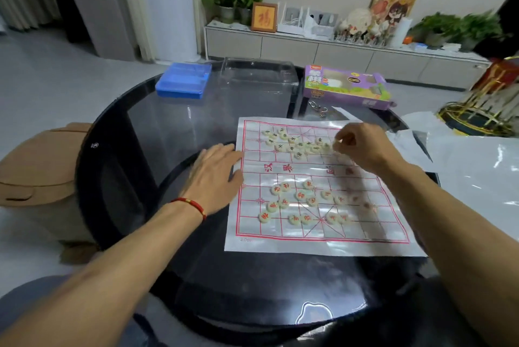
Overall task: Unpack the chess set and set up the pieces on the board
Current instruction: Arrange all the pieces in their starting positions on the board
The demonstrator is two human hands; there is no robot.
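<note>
— Board? 
— Paper board with red grid, flat on the round dark glass table, right of centre.

— Pieces? 
— Pale round discs in two loose clusters: dark-lettered pieces at the far end, red-lettered pieces at the near end, scattered rather than lined up.

— Left hand? 
— Left hand flat, fingers straight, resting on the board's left edge; red cord bracelet at the wrist.

— Right hand? 
— Right hand over the far right corner, fingers curled in a pinch; blurred, so cannot tell whether a piece sits between them.

— Behind the board? 
— Purple box, clear plastic lid, blue case.
</note>
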